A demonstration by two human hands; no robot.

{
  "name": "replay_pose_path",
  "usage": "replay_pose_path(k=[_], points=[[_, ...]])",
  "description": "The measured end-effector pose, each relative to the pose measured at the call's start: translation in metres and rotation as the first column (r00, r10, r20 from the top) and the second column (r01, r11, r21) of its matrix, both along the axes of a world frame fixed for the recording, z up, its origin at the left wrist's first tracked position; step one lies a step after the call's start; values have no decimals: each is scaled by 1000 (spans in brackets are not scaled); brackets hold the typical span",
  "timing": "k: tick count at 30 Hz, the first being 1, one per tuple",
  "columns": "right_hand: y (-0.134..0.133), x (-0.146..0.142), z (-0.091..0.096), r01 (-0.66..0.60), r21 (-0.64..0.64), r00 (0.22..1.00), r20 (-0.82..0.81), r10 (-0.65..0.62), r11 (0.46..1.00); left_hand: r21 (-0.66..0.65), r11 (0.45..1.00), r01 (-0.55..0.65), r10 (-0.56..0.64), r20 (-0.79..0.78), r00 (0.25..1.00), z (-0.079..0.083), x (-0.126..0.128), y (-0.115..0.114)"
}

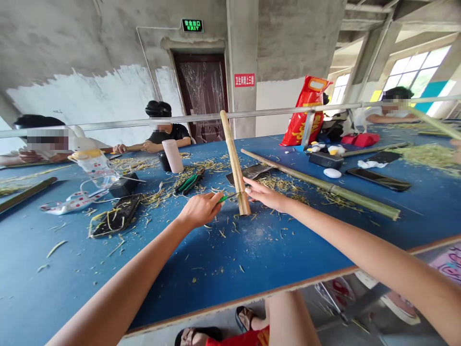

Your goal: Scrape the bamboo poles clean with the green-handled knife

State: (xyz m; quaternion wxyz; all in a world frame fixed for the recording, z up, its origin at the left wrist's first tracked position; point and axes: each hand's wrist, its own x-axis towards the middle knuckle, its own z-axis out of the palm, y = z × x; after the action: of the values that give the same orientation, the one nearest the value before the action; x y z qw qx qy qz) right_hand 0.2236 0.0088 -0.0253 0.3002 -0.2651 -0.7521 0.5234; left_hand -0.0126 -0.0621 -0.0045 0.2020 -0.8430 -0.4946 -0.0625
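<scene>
Ahead of your hands, what stood on the table?

A bamboo section (235, 166), upright but tilted, its foot on the blue worktable (230, 274) between your two hands.

What did your left hand (200, 210) have?

It was curled shut around a small green-handled tool (224, 198), held close against the lower part of the bamboo section. I could not make out the tool's tip.

And your right hand (265, 195)?

Open, fingers (252, 185) stretched toward the bamboo section. I could not tell whether they touched it.

Which step did that look like?

My reading: handwork with the small tool low on the bamboo section. That hold called for keeping the piece steady.

What lay beyond your hands?

Past your right hand, a long bamboo pole (320, 185) lay among scattered shavings (288, 192). Past your left hand lay green-handled pliers (189, 183). Farther off on that side, across the table, were a co-worker's hands (146, 146).
</scene>
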Motion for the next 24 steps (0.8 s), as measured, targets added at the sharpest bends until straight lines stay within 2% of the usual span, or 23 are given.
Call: replay_pose_path(k=[5, 9, 17, 20, 24], points=[[2, -1, -3, 66, -42, 998, -6, -67, 997, -31, 999, 22, -20, 51, 998, 0, 0, -1], [1, -3, -5, 65, -9, 997, -29, -65, 998, 16, 997, 74, -75, 69, 995, 0, -5, 0], [2, -5, -9, 50, 95, 999, -10, -49, 994, 85, 956, 280, -269, -120, 956, 0, 0, -2], [2, -4, -10, 44, 172, 999, 17, -48, 984, 61, 951, 303, -295, -115, 949, 0, 0, -2], [0, -2, -8, -5, 325, 998, 63, -16, 946, 15, 954, 299, -295, -109, 949, 1, -4, -1]])
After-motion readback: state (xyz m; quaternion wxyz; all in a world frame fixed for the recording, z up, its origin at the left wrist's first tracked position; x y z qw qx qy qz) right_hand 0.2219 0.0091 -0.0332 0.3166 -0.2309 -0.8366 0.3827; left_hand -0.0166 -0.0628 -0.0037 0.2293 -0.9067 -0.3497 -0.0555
